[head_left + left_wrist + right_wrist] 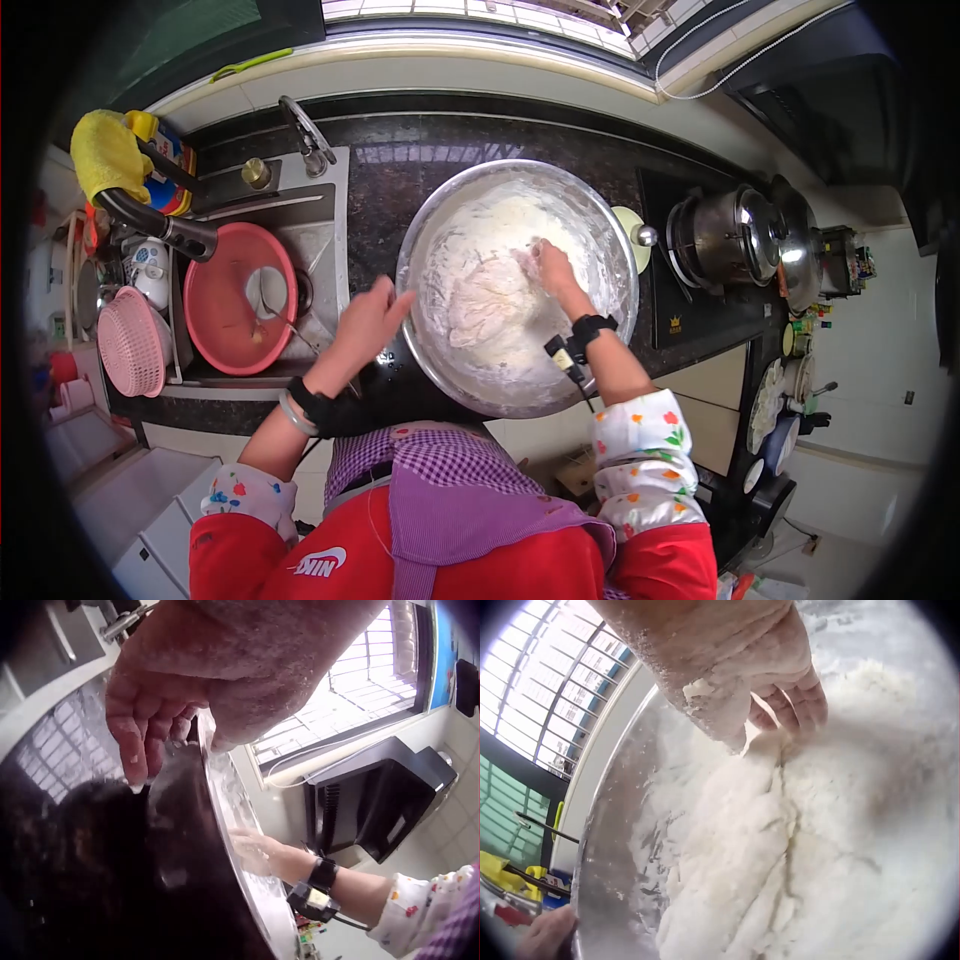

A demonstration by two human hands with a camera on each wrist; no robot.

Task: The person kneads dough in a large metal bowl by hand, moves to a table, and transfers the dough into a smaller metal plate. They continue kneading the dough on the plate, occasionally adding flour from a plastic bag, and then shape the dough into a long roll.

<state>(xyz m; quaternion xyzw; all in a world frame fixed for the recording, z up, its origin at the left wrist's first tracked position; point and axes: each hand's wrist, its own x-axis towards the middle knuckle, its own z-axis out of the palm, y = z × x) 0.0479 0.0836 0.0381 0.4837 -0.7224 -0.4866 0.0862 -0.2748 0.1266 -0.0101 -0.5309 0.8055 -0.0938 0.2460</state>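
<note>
A wide metal bowl [612, 300] stands on the dark counter, its inner wall smeared with white flour. In it lies a lumpy, floury dough [487, 305] with loose flour [520, 210] around it. My left hand [368, 318] grips the bowl's left rim; in the left wrist view its floury fingers [133, 754] hang down outside the wall. My right hand [556, 272] reaches into the bowl at the dough's right edge. The right wrist view shows its thumb and bent fingers pinching a raised fold of dough [769, 746].
Left of the bowl, a sink [325, 250] holds a red basin [205, 320] of water. A pink colander [130, 345] leans beside it. To the right are a pale green round lid [630, 235] and a stove with a steel pot [725, 235]. A faucet [312, 135] rises behind the sink.
</note>
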